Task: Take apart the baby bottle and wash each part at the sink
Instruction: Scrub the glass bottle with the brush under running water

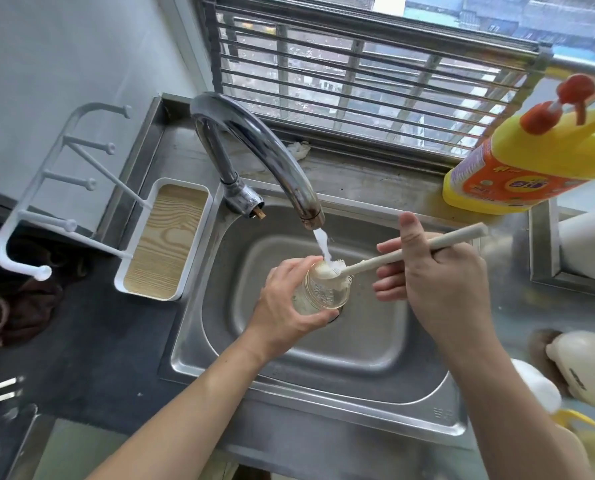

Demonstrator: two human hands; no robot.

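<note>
Here, found the left hand (289, 299) wrapped round the wall of the clear bottle body (325, 294), fingers and thumb curled about it, mouth tilted up toward the tap. Held it over the sink (375, 334) basin, above the drain, right under the water stream (323, 245). Noted water and bubbles inside. Judged the body light, rigid, probably plastic, and slick when wet; best taken round the mid-wall as seen, not at the rim, to leave room for the brush.

Saw the right hand (438, 271) gripping the pale handle of the bottle brush (403, 252) among curled fingers, one finger stuck out straight toward the faucet (254, 147). Had the bristle head (334, 270) at the bottle's mouth, under the stream; could not tell how far in. Reckoned the handle stiff, the bristles soft.

Recorded both forearms reaching in from the near edge, left one low across the sink corner, right one angled over the basin.

Beyond: yellow detergent bottle (524, 161) on the ledge at right, white peg rack (81, 188) at left.
</note>
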